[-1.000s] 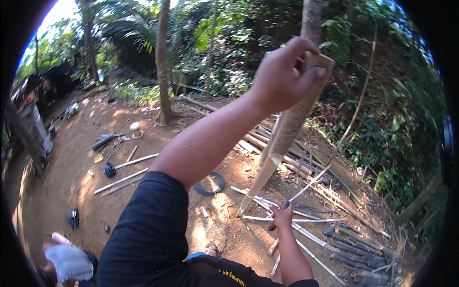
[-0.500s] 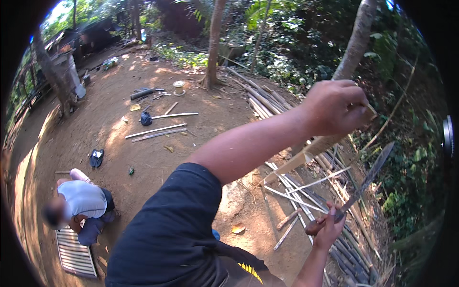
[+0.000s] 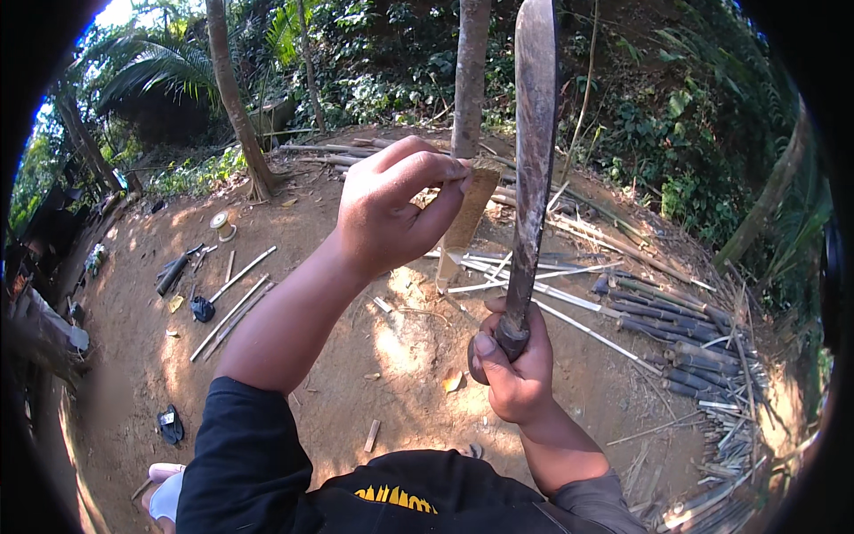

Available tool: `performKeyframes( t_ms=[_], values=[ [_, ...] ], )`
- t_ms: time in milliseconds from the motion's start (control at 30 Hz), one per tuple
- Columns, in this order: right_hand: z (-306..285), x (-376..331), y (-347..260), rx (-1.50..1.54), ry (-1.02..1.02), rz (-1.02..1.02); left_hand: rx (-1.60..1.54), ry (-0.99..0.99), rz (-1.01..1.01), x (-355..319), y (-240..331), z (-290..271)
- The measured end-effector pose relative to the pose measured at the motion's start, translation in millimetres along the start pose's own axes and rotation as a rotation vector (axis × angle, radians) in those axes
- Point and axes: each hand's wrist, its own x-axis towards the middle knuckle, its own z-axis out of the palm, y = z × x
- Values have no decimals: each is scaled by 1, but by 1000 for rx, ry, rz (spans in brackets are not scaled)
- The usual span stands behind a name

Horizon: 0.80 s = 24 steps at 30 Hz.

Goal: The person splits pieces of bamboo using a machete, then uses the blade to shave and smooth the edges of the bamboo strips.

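Observation:
My left hand (image 3: 400,205) is raised near the middle, thumb and fingers pinching the upper end of a flat, tan piece of split bamboo (image 3: 473,209). The piece hangs down at a slant, its lower end narrower and paler. Just right of it, my right hand (image 3: 519,374) is wrapped round the dark handle of a machete (image 3: 534,133). The long, stained blade points straight up, beside the bamboo piece and apart from it. The fingers behind the handle are partly hidden.
Stacked dark bamboo lengths (image 3: 676,329) and pale strips (image 3: 569,298) lie to the right. Poles and a spool (image 3: 223,227) are on the dirt at left, with sandals (image 3: 170,424) nearer. Tree trunks (image 3: 233,98) stand behind. Another person (image 3: 166,500) is partly visible lower left.
The view has turned to the right. The machete has swung from a slant to upright, higher in front of me. My left hand still holds the bamboo piece, now nearer the middle.

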Motion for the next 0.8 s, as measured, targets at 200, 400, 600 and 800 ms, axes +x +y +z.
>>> performKeyframes(
  t_ms=[200, 400, 600, 800],
  values=[
    [44, -50, 7, -152, 25, 26, -28, -97, 23, -41, 39, -38],
    [63, -76, 4, -392, 11, -14, -20, -185, 22, -61, 62, -67],
    [76, -91, 0, -453, 39, -7, -47, -141, 19, -71, 70, -76],
    [83, -99, -6, -487, 41, 20, -70, -172, 9, -75, 78, -85]
  ],
)
